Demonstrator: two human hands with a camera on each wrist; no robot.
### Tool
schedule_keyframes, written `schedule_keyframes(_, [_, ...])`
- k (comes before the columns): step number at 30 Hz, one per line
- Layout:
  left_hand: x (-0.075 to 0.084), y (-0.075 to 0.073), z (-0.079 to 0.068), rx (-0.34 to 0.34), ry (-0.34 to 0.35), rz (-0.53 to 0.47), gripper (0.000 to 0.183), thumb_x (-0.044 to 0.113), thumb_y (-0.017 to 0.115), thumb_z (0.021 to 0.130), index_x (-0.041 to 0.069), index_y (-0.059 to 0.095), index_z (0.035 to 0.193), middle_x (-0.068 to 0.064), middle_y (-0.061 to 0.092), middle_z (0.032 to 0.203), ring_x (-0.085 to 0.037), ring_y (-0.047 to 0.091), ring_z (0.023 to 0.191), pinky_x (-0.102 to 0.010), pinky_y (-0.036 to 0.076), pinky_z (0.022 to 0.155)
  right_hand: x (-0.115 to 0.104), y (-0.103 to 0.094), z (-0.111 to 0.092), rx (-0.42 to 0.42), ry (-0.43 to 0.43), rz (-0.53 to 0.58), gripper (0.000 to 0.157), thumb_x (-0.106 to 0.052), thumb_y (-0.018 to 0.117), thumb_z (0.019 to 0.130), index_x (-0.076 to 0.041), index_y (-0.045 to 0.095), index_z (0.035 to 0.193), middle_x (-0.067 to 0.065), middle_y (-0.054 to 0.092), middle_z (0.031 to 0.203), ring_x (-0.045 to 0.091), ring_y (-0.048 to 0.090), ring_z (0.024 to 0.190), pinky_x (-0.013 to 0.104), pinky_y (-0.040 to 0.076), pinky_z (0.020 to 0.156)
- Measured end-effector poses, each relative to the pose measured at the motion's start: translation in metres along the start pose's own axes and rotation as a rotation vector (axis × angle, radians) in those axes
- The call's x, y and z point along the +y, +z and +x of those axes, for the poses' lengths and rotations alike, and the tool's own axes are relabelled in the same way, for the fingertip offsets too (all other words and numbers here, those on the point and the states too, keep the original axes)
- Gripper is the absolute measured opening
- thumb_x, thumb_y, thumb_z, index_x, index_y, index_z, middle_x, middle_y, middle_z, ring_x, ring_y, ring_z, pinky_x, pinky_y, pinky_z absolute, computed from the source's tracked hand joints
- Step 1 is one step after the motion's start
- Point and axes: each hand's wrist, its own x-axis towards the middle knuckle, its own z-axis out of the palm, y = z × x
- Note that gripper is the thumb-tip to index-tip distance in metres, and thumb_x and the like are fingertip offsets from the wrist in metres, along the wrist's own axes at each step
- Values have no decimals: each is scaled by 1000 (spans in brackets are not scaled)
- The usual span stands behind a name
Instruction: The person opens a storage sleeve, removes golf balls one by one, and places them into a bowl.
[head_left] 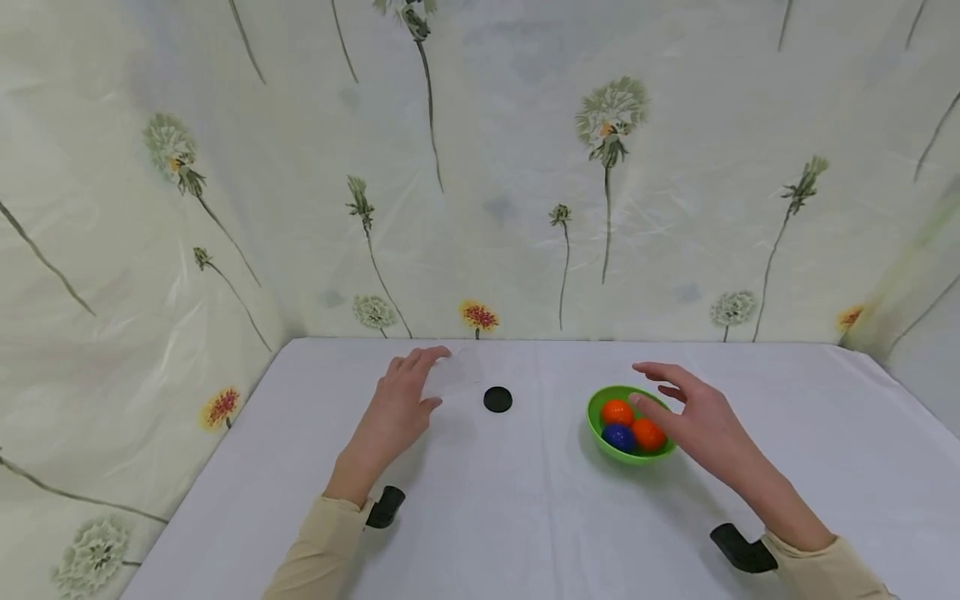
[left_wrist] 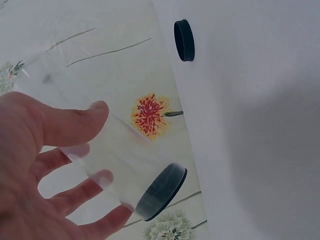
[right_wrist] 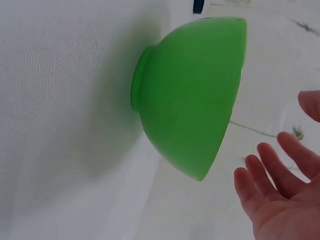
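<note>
My left hand grips a clear see-through jar, thumb on one side and fingers on the other. The jar has a black end piece and is tilted; in the head view only its faint outline shows. A round black lid lies on the table to the right of that hand. My right hand hovers over the right rim of a green bowl, fingers spread and holding nothing. Two orange balls and a blue ball lie in the bowl.
A white cloth covers the table. Behind and to the left hangs a flower-printed curtain, close to the table's back edge. Black wrist mounts stick out beside both sleeves.
</note>
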Motion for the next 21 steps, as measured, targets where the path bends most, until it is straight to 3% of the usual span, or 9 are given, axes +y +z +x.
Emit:
schedule_keyframes(5, [-5, 3, 4, 11, -88, -133, 60, 1, 72, 88, 15, 44, 140, -6, 52, 131, -26, 46, 111, -41, 45, 88, 1, -4, -2, -30, 15, -17, 53, -40, 62, 97, -15, 50, 142, 15, 47, 144, 44, 47, 125, 62, 40, 97])
schedule_keyframes(11, [-10, 5, 10, 45, -161, -220, 59, 5, 73, 88, 8, 43, 139, -9, 50, 136, -30, 48, 119, -45, 43, 97, 3, -9, -6, -37, 48, 22, 55, -41, 61, 97, -14, 48, 143, 17, 45, 146, 42, 45, 128, 61, 40, 97])
schedule_keyframes(21, [-14, 8, 19, 52, -239, -390, 55, 11, 75, 87, 13, 46, 134, -6, 52, 131, -27, 51, 114, -42, 49, 82, 7, -13, -10, -28, 59, 15, 56, -40, 61, 98, -10, 48, 143, 19, 46, 144, 42, 47, 127, 59, 42, 96])
